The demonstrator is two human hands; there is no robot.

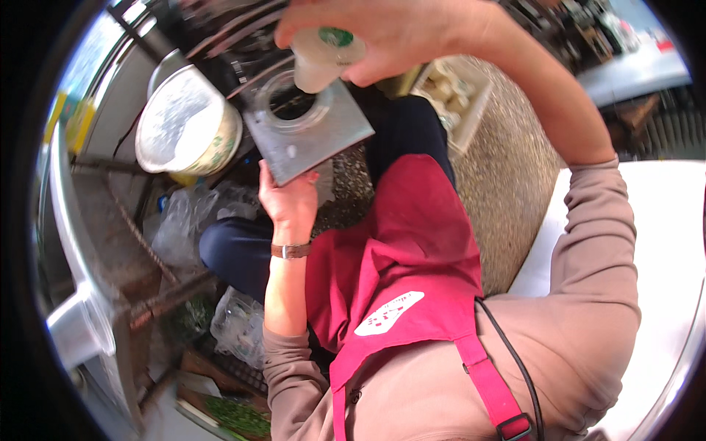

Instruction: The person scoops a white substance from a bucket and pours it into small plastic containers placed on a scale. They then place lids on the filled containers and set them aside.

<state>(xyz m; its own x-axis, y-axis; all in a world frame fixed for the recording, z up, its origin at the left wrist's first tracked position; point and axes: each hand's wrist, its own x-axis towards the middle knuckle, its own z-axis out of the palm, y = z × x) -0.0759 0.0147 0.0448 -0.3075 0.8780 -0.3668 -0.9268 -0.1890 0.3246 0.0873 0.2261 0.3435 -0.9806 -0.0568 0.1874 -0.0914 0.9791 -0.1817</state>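
Observation:
My left hand grips the near edge of a square grey metal plate with a round, rimmed hole in it. Above the plate, my right hand holds a pale translucent plastic cup or bottle bearing a green round mark. The lower end of this container overlaps the edge of the hole in the picture; whether it touches the plate I cannot tell. Darkness shows through the hole.
A white bucket with a green pattern stands left of the plate. Beyond my knee, a pale bin holds light-coloured pieces. Clear plastic bags lie at left, above a crate of green vegetables. A metal counter is upper right.

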